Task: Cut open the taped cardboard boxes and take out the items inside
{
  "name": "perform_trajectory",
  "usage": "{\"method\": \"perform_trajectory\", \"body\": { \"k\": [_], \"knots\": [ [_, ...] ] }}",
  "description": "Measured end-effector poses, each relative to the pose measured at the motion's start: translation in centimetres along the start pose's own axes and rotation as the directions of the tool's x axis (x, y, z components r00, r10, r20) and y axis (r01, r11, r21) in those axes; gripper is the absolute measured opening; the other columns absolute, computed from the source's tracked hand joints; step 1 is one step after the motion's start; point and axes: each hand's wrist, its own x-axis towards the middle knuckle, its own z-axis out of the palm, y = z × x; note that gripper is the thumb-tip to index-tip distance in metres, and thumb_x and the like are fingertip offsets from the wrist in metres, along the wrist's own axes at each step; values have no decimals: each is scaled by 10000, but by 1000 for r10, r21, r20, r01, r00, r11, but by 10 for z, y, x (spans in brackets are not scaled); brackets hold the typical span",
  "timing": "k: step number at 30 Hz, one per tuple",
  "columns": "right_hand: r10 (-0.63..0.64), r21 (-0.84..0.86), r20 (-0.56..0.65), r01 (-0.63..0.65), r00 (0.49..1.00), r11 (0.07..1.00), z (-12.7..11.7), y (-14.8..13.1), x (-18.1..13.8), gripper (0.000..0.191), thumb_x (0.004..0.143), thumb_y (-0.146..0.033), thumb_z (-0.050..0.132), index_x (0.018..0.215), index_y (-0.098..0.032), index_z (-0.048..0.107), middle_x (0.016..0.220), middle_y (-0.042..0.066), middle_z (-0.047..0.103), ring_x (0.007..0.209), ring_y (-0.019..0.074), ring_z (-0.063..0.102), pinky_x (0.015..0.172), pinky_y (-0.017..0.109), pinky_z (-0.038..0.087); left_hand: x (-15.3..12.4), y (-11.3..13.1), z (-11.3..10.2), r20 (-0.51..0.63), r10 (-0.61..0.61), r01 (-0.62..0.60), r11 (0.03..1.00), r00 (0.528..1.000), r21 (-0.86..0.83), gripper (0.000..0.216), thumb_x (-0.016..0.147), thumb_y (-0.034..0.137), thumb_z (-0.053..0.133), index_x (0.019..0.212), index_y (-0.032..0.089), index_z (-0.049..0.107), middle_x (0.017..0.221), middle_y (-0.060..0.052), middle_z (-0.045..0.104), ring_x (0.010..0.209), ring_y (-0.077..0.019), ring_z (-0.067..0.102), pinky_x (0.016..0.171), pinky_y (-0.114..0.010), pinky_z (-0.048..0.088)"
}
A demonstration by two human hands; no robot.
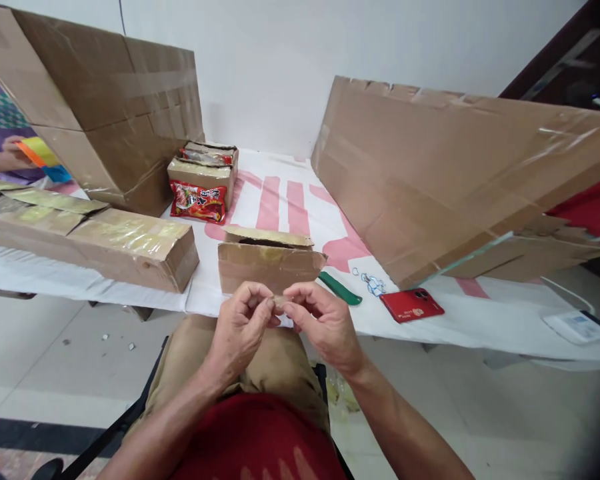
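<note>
My left hand (243,327) and my right hand (323,320) meet in front of me above my lap, fingers pinched together on a small pale thing (279,301) that I cannot make out. Just beyond them an open small cardboard box (270,263) stands at the table's near edge. A green-handled tool (341,288) lies right of the box, with a bunch of small clips or keys (371,283) and a red phone (411,305) further right.
A long flat carton (90,243) lies at the left, a big carton (115,100) behind it, and a large cardboard sheet (445,173) leans at the right. Another small box (205,170) with a red snack packet (198,201) sits mid-table. Another person's hand (10,152) shows far left. A white device (575,325) lies right.
</note>
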Motion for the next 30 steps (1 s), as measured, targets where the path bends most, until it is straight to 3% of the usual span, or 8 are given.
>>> {"method": "perform_trajectory", "body": {
  "k": [3, 8, 12, 15, 18, 21, 25, 30],
  "knots": [
    [-203, -116, -14, 200, 979, 973, 3, 0, 0, 139, 1012, -315, 627, 980, -240, 740, 807, 12, 699, 674, 136, 622, 660, 277, 532, -1, 3, -7, 110, -103, 116, 986, 989, -118, 413, 791, 484, 846, 956, 185, 615, 695, -8, 732, 592, -154, 706, 605, -263, 585],
    [-455, -246, 178, 487, 873, 838, -12, -1, 5, 261, 1006, -135, 560, 1096, -265, 766, 931, 48, 727, 798, 149, 691, 693, 252, 563, 3, 6, -25, 367, -276, 388, 878, 889, -281, 407, 691, 430, 894, 911, 138, 714, 786, -98, 779, 715, -228, 767, 697, -332, 614],
    [-543, -341, 288, 614, 789, 712, -17, 2, 3, 406, 985, -67, 469, 1182, -272, 759, 986, 79, 720, 857, 156, 702, 723, 254, 580, 5, 0, -28, 314, -301, 386, 886, 900, -256, 417, 724, 466, 882, 908, 129, 721, 765, -88, 764, 708, -207, 755, 680, -314, 611],
    [-460, -293, 255, 521, 851, 802, -19, 3, -3, 318, 985, -130, 527, 1162, -261, 757, 1097, 100, 730, 960, 189, 723, 826, 315, 603, 4, -3, -25, 154, -228, 255, 948, 961, -188, 451, 704, 473, 917, 902, 149, 673, 719, -28, 729, 641, -161, 723, 652, -280, 603],
    [-211, -157, 40, 215, 977, 964, -21, 1, -5, 205, 1009, -273, 591, 1164, -242, 721, 1038, 70, 740, 825, 178, 731, 776, 320, 605, 1, -1, -21, 78, -141, 149, 984, 987, -96, 455, 706, 490, 908, 917, 165, 672, 720, -11, 718, 643, -159, 714, 652, -281, 602],
    [-4, -81, 32, 7, 999, 997, -20, -3, -4, 208, 977, -386, 659, 1081, -216, 721, 867, 22, 721, 677, 150, 678, 654, 274, 564, -2, -1, -15, 74, -45, 40, 996, 996, 74, 334, 778, 464, 850, 863, 167, 721, 732, -26, 727, 661, -147, 687, 660, -260, 571],
    [-51, -205, 113, 74, 992, 976, -17, -3, -3, 150, 948, -295, 684, 829, -213, 721, 744, 10, 709, 692, 152, 647, 670, 262, 515, -3, -7, -9, 109, 3, -23, 984, 994, 177, 273, 830, 450, 796, 796, 185, 742, 688, -24, 711, 638, -144, 644, 632, -250, 523],
    [-98, -186, 147, 125, 984, 975, -32, 2, -13, 96, 950, -234, 674, 883, -225, 742, 811, 34, 723, 744, 166, 661, 701, 272, 527, 0, -20, -7, 250, -12, -36, 982, 968, 187, 168, 864, 342, 748, 812, 182, 748, 736, -39, 711, 685, -154, 645, 667, -259, 512]
  ]
}}
